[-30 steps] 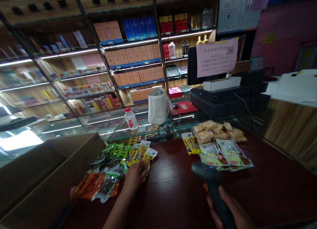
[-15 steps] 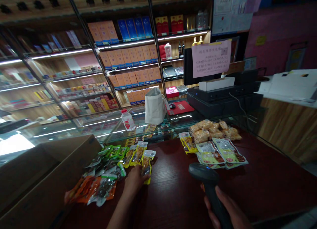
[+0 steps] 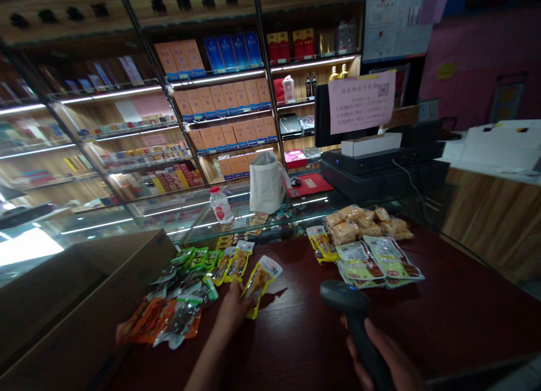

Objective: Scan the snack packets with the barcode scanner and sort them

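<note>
My left hand (image 3: 236,303) pinches a yellow snack packet (image 3: 262,281) by its lower part; the packet's white upper end tilts up and right over the dark red table. Two similar yellow packets (image 3: 231,262) lie just beyond the fingers. Left of the hand are green packets (image 3: 200,260), dark clear ones (image 3: 183,315) and orange ones (image 3: 147,320). My right hand (image 3: 382,351) is wrapped round the handle of a black barcode scanner (image 3: 349,303), its head pointing left. Beyond the scanner lie flat green-and-white packets (image 3: 380,261), another yellow packet (image 3: 322,244) and a pile of wrapped tan snacks (image 3: 359,225).
An open cardboard box (image 3: 88,301) fills the near left. On the glass counter stand a red-capped bottle (image 3: 222,205) and a white bag (image 3: 266,183). A cash register (image 3: 384,174) and a monitor with a pink notice (image 3: 361,105) are behind the snack pile. Stocked shelves line the back.
My left hand has lifted and turned the yellow packet, shifting it slightly right with its top end raised. My right hand and the scanner have hardly moved.
</note>
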Demonstrator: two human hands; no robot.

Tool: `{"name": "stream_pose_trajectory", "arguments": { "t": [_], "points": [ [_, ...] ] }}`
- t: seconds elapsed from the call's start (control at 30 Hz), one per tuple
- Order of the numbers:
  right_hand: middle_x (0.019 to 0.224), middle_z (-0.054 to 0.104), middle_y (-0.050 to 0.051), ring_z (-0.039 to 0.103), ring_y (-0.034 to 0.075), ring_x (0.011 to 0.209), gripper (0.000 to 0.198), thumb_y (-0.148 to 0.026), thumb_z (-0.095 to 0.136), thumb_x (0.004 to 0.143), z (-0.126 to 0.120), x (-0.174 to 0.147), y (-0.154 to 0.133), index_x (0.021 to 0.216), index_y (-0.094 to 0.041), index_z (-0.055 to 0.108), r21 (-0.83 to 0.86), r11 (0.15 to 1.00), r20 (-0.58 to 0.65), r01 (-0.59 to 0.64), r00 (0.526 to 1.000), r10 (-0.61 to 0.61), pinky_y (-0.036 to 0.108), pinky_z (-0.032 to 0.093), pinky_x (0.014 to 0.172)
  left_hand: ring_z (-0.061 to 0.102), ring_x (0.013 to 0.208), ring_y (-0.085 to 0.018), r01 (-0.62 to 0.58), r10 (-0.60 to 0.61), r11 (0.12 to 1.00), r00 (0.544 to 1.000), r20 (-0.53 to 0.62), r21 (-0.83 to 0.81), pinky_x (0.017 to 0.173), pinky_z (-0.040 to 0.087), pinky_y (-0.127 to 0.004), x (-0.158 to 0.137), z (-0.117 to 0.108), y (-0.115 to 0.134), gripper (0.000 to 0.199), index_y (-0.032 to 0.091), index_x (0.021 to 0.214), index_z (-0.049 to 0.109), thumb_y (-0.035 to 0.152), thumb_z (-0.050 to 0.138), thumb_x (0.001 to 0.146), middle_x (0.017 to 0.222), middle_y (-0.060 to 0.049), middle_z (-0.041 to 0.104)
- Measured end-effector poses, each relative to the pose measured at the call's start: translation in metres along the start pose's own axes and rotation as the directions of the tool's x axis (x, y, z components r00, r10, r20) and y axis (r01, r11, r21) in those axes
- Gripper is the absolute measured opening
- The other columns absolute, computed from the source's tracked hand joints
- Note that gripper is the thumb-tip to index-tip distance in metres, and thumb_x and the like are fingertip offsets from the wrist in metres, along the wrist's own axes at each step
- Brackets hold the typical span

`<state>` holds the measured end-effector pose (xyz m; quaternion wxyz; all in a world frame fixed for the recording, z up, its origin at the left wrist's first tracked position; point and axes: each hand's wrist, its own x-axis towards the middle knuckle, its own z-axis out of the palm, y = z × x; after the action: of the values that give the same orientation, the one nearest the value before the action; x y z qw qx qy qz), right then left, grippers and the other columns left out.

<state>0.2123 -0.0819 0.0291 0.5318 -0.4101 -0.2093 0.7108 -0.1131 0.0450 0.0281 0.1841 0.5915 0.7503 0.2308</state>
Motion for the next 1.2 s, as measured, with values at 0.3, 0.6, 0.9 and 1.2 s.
{"name": "stream_pose_trajectory", "arguments": {
  "t": [0.3, 0.6, 0.9, 1.2],
  "points": [
    [0.067, 0.068, 0.001, 0.052, 0.007, 0.038, 0.063, -0.071, 0.073, 0.071, 0.001, -0.004, 0.004, 0.103, -0.016, 0.072, -0.024, 1.0, -0.01, 0.005, 1.0, -0.005, 0.018, 0.034, 0.038, 0.067, 0.091, -0.025, -0.111, 0.16, 0.829, 0.986, 0.041, -0.547, 0.081, 0.05, -0.034, -0.016, 0.026, 0.022, 0.043, 0.021, 0.103, 0.059, 0.042, 0.069, 0.068, 0.099, -0.006, 0.072],
    [0.068, 0.07, 0.003, 0.053, 0.008, 0.038, 0.062, -0.069, 0.072, 0.073, 0.015, -0.005, -0.011, 0.104, -0.015, 0.073, -0.024, 0.998, -0.006, 0.065, 0.998, -0.065, 0.019, 0.035, 0.036, 0.062, 0.064, -0.014, 0.124, 0.113, 0.522, 0.971, 0.212, -0.844, 0.06, 0.048, -0.025, -0.011, 0.031, 0.051, 0.048, 0.022, 0.095, 0.051, 0.049, 0.078, 0.065, 0.077, 0.003, 0.064],
    [0.066, 0.068, 0.001, 0.05, 0.006, 0.039, 0.051, -0.06, 0.07, 0.082, 0.038, 0.013, -0.045, 0.105, -0.015, 0.073, 0.035, 0.977, 0.071, 0.21, 0.975, -0.212, 0.017, 0.035, 0.036, 0.068, 0.072, -0.017, 0.068, 0.139, 0.349, 0.983, 0.123, -0.935, 0.062, 0.053, -0.028, -0.008, 0.059, 0.048, 0.06, 0.027, 0.112, 0.044, 0.051, 0.079, 0.069, 0.095, 0.0, 0.068],
    [0.068, 0.068, 0.002, 0.051, 0.008, 0.042, 0.053, -0.063, 0.074, 0.076, 0.059, 0.024, -0.033, 0.101, -0.015, 0.072, -0.048, 0.976, 0.008, 0.212, 0.977, -0.211, 0.018, 0.037, 0.037, 0.069, 0.08, -0.021, 0.065, 0.118, 0.349, 0.987, 0.112, -0.935, 0.074, 0.053, -0.031, -0.002, 0.06, 0.036, 0.053, 0.019, 0.104, 0.059, 0.05, 0.082, 0.067, 0.088, -0.005, 0.07]
  ]
}}
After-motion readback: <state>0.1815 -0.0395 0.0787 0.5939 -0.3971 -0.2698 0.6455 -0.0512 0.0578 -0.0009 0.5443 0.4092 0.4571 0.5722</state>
